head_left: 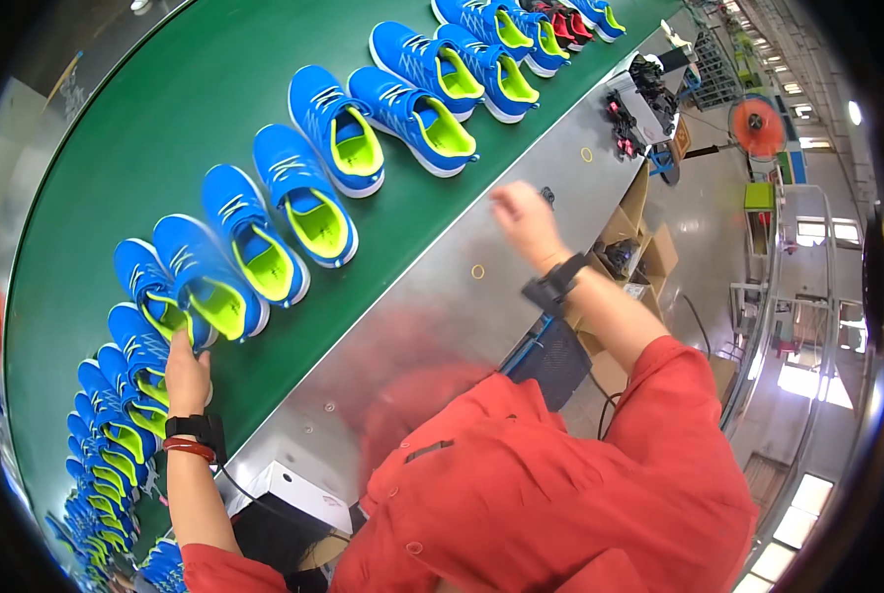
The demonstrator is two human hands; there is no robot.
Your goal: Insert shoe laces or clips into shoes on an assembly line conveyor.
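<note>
My left hand is at the heel of a blue sneaker with a lime-green lining, thumb against the collar; its other fingers are partly hidden. Right beside it stands another blue sneaker, blurred by motion. Over the metal ledge hangs my right hand, its fingers curled in and nothing showing in them. It touches no shoe; the nearest is a blue sneaker on the green belt. Black bands circle both wrists, with a red bracelet on the left.
Blue sneakers line the belt, crowding at lower left, with red-and-black shoes at the far end. A white box of dark items sits on the ledge. Cardboard boxes and an orange fan stand right. Another white box is below.
</note>
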